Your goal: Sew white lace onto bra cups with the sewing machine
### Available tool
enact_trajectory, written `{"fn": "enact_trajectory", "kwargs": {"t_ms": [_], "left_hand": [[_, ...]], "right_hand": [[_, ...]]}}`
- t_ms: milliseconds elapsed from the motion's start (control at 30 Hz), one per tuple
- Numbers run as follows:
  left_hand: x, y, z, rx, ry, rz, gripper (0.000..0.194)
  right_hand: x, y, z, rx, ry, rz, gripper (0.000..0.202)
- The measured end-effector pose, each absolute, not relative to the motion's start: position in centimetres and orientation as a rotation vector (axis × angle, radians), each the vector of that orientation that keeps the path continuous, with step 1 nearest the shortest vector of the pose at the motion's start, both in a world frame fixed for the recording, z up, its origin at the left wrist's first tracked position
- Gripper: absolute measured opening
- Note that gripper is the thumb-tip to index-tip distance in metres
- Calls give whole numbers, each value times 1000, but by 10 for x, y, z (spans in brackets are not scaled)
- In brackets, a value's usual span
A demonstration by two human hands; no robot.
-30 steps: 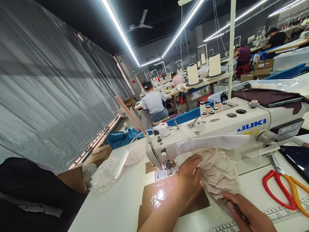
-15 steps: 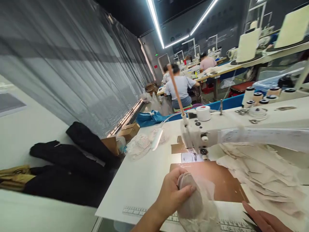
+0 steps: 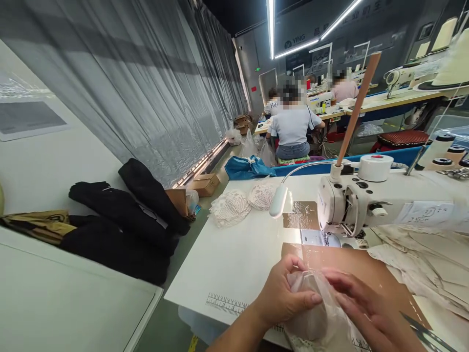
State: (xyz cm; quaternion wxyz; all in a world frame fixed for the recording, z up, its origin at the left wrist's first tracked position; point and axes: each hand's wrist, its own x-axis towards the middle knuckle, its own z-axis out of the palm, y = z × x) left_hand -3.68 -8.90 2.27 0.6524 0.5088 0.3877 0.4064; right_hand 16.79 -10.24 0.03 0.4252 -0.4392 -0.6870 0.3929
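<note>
A pale, sheer bra cup (image 3: 309,318) with a rounded form and lace at its lower edge is between my two hands, above the front of the sewing table. My left hand (image 3: 284,296) grips it, with the thumb across its face and the fingers behind. From the other side, the bent fingers of my right hand (image 3: 366,305) press on its sheer edge; that thumb is hidden. Dark scissors (image 3: 427,332) show just right of my right hand, their handles out of sight, and I cannot tell if the hand holds them. Beyond is the sewing machine (image 3: 340,205).
Two lace bundles (image 3: 230,208) lie on the white table (image 3: 205,259). Beige fabric pieces (image 3: 428,264) are heaped right, under the machine arm. A bent lamp (image 3: 279,199) hangs by the needle area. Dark clothing (image 3: 120,234) lies left; a person (image 3: 293,128) sits ahead.
My right hand has come in from the lower right to the bra cup, which my left hand still holds. The scissors have shifted too. The view has turned left.
</note>
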Motion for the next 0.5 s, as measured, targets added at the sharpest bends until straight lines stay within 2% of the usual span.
{"fn": "enact_trajectory", "kwargs": {"t_ms": [167,333,500], "left_hand": [[-50,-95,14,1443,1066,1151,47],[-64,-104,16,1667,1116,1085,50],[-66,-108,22,1437,1029,887,58]], "right_hand": [[130,-96,9,-1010,-1636,1388,31],[127,-100,-2,-1137,-1490,1321,45],[122,-106,-1,-1193,-1513,1218,49]]}}
